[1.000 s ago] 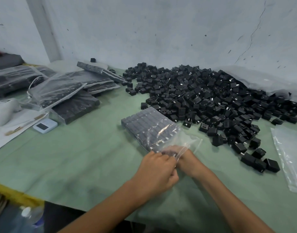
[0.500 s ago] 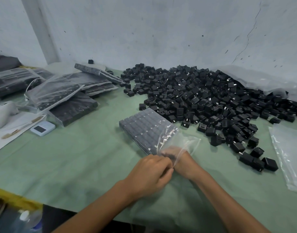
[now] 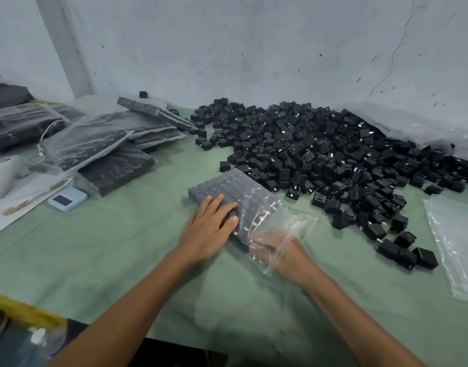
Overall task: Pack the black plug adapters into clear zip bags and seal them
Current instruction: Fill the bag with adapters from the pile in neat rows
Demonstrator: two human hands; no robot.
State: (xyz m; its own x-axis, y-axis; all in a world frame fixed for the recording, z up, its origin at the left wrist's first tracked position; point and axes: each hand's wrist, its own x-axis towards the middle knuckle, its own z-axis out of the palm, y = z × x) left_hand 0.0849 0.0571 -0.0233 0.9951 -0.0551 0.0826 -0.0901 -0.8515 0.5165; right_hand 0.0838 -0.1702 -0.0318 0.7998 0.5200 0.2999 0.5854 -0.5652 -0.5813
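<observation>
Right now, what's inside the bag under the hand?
Packed rows of adapters. The left hand covers some; the right hand shows blurred through the loose end of the bag.

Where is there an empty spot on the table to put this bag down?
Bare cloth lies left of the left hand, between the packed bags and the near edge. A narrow patch lies between the right arm and the empty bags. The adapter pile crowds the back.

Cracked pale grey wall [image 3: 254, 49], green-covered table [image 3: 95, 260], yellow table edge [image 3: 21, 311]
</observation>
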